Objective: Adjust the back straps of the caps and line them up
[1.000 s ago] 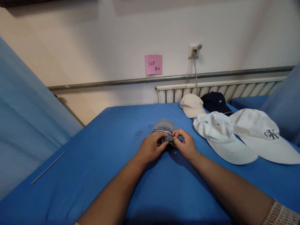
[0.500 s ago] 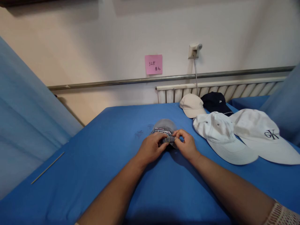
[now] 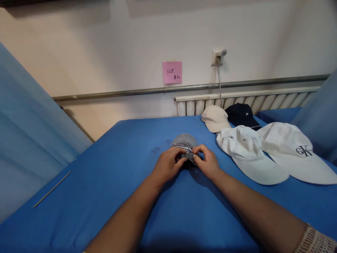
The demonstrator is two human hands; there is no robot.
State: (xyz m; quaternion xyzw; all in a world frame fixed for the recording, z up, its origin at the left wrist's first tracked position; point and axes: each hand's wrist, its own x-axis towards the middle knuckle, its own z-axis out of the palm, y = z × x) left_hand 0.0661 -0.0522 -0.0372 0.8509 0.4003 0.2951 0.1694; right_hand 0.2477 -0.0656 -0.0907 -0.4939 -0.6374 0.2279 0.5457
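A grey baseball cap (image 3: 184,139) with a patch of lettering rests on the blue-covered table, its back strap (image 3: 187,155) turned toward me. A small metal buckle sits on that strap between my hands. My left hand (image 3: 168,163) pinches the strap's left part, thumb below and fingers above. On the other side, my right hand (image 3: 207,162) is closed on the strap's right part, thumb and forefinger together near the buckle. The fingers hide the strap's ends and some of the cap's opening.
To the right lie a white cap (image 3: 243,144), a larger white cap with black letters (image 3: 286,140), a beige cap (image 3: 215,116) and a navy cap (image 3: 240,114). A thin stick (image 3: 52,189) lies at the left edge of the blue cloth (image 3: 105,168). A radiator (image 3: 276,98) stands behind.
My right hand has shifted slightly left along the strap, its fingers closer to the buckle. My left hand still pinches the strap, and the cap stays in place.
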